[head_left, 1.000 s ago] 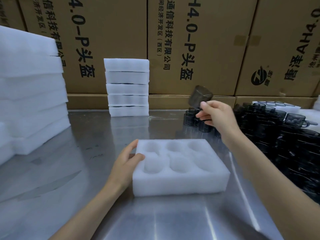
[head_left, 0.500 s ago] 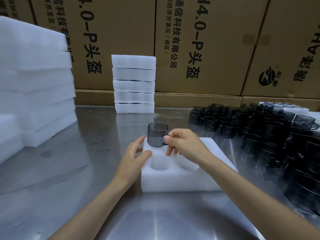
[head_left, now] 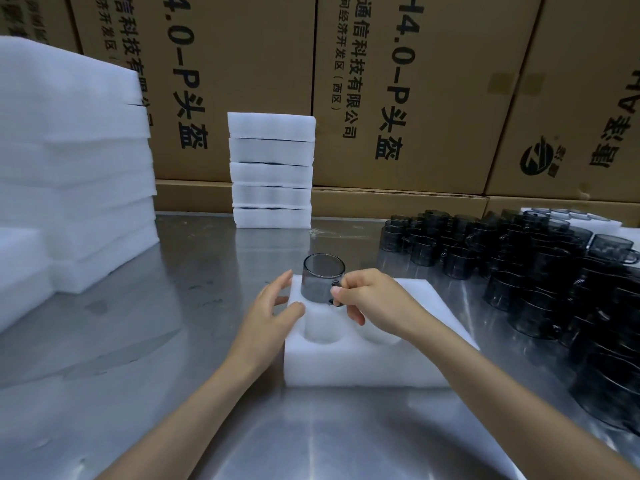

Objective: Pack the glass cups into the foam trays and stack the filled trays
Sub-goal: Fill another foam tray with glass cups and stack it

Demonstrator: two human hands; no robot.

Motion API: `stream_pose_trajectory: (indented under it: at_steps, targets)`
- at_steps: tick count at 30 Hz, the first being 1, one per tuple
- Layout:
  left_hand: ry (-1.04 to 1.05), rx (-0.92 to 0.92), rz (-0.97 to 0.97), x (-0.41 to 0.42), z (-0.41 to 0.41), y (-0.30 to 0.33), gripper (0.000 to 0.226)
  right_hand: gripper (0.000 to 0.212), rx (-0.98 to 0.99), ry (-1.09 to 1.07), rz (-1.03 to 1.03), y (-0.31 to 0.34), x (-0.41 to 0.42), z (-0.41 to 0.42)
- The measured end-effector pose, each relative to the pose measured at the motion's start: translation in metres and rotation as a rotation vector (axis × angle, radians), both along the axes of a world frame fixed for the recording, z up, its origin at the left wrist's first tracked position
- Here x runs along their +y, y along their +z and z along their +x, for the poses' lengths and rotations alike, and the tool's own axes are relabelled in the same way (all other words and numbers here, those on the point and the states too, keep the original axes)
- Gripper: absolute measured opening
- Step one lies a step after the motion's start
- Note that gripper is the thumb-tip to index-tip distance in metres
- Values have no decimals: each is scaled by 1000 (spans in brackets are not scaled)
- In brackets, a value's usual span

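- Here the cup (head_left: 322, 283) stands upright, mouth up, handle pointing right, at the far-left pocket of the tray (head_left: 363, 367); whether its base is seated is hard to tell.
- The right hand (head_left: 372, 299) pinches the handle, wrist reaching in from the near right.
- The left hand (head_left: 268, 315) rests with loosely spread fingers on the tray's left edge, gripping nothing.
- Both hands hide most pockets.
- The loose cups (head_left: 540, 271) run off the right edge.

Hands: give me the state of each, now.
Left hand: open, fingers resting on the foam tray.
Right hand: holds the smoky glass cup by its handle, above the tray's far-left pocket.
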State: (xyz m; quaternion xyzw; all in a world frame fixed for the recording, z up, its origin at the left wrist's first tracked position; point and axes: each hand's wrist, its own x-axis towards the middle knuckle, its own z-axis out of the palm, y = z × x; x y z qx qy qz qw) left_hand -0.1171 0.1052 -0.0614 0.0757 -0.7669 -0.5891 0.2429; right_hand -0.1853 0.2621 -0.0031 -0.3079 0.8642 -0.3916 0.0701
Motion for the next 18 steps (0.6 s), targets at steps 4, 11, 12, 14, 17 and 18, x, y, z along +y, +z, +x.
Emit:
stream_pose_trajectory:
  at_steps: [4,11,12,14,17,18]
  targets:
    - [16,5,-31,-1,-1,-2,53,40,-24,2,15,2,0,0]
    - [2,7,-71,-1,-1,-2,53,38,-41,47,-4,3,2,-5]
    - [-1,16,-69,-1,-1,-1,55,40,-32,46,-8,3,3,-6]
    - [-10,30,-49,0,0,0,65,46,-32,9,-39,4,6,-9]
    - [-24,33,-26,-1,0,0,69,42,-22,-77,-161,1,12,-15]
    - [-24,33,-30,-1,1,0,68,39,-5,-95,-210,-1,13,-16]
